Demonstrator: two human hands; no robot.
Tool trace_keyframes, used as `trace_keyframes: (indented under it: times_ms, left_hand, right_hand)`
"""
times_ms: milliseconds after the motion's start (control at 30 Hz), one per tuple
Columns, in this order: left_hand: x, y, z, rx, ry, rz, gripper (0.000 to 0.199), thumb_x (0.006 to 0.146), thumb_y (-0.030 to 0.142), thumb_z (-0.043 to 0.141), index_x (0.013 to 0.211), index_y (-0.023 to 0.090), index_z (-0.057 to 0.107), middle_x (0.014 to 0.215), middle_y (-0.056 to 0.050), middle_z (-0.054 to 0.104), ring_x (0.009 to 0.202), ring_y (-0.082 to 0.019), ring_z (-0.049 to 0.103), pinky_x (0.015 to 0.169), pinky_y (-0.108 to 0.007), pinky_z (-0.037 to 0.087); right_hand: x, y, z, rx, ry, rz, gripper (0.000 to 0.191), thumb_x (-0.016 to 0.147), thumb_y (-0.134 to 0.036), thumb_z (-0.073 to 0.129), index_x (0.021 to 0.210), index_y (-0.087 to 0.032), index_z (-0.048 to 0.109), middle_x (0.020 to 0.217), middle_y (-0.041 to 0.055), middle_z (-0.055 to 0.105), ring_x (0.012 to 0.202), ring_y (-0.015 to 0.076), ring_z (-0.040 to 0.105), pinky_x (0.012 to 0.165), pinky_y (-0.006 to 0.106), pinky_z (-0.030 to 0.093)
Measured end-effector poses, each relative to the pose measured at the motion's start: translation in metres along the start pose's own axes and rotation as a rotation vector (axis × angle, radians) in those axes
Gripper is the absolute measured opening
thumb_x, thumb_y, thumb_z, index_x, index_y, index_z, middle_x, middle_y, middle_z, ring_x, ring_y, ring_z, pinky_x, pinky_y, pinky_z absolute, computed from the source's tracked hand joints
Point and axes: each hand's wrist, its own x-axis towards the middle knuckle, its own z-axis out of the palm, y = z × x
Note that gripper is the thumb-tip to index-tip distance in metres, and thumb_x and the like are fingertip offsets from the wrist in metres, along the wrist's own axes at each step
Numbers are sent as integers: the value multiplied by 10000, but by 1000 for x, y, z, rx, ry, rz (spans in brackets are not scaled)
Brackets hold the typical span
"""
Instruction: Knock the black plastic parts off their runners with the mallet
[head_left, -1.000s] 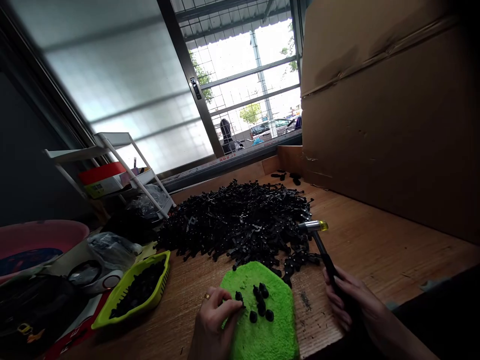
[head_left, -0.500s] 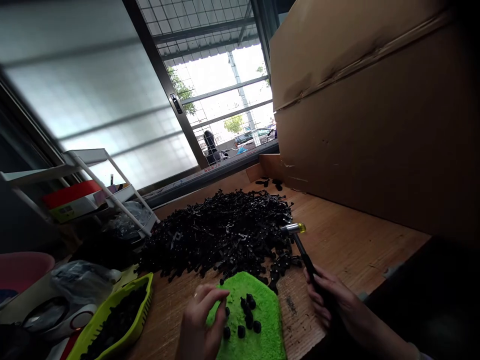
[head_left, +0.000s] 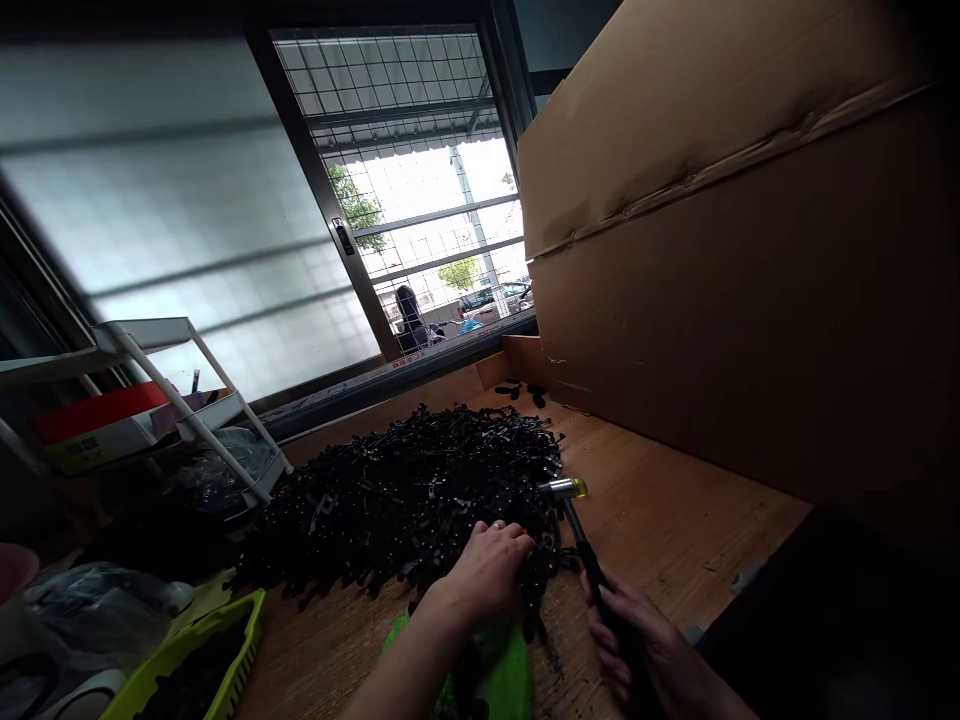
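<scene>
My left hand (head_left: 491,560) reaches over the near right edge of a big pile of small black parts (head_left: 390,500). Its fingers curl downward, and their tips and anything in them are hidden. Below that forearm lies a green fuzzy cloth pad (head_left: 514,670), partly covered by the arm and in shadow. My right hand (head_left: 637,630) is closed around the black handle of a small hammer (head_left: 581,530). The hammer's metal head, with a yellow transparent face, is raised beside the pile's right edge.
A yellow-green basket (head_left: 251,630) of black pieces stands at lower left, near a clear plastic bag (head_left: 97,615). Behind them is a white shelf rack (head_left: 172,390). A tall cardboard sheet (head_left: 675,300) walls the right side. A few black pieces (head_left: 536,392) lie at the back.
My left hand has moved forward and right, from the green pad to the pile. The right hand keeps hold of the hammer. The whole view has shifted slightly.
</scene>
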Motion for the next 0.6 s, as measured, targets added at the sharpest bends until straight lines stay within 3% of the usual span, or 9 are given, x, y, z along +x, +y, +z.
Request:
trace_keyframes:
  times_ms: [100,167,433,600]
  left_hand:
    - [5,4,1,4,64,-23,133,713,131,475,783,202,562,827,-39,576,801,-196,505,726,-339,347]
    - [6,5,0,-30,110,-45,112,751,135,438,716,195,526,790,-22,554,757,-169,489,708,-314,341]
    - [-8,6,-12,-397,284,-161,134,700,64,426,726,195,422,832,-1,490,742,-126,452,633,-231,347]
    - [-16,28,-14,-695,246,-167,104,726,90,434,725,194,444,720,25,491,687,-114,449,610,-222,346]
  right_hand:
    - [0,0,0,13,-8,-6,206,841,-444,502,860,-244,460,580,-68,427,385,75,347,354,189,263]
    - [0,-1,1,17,-13,-12,207,838,-441,510,861,-242,458,579,-68,430,382,73,343,355,188,263]
    - [0,-1,3,14,-8,-86,197,859,-430,486,871,-237,450,583,-68,426,393,72,347,368,190,272]
    - [0,0,3,-8,4,-150,184,879,-417,469,890,-233,457,594,-64,426,413,79,363,396,202,299]
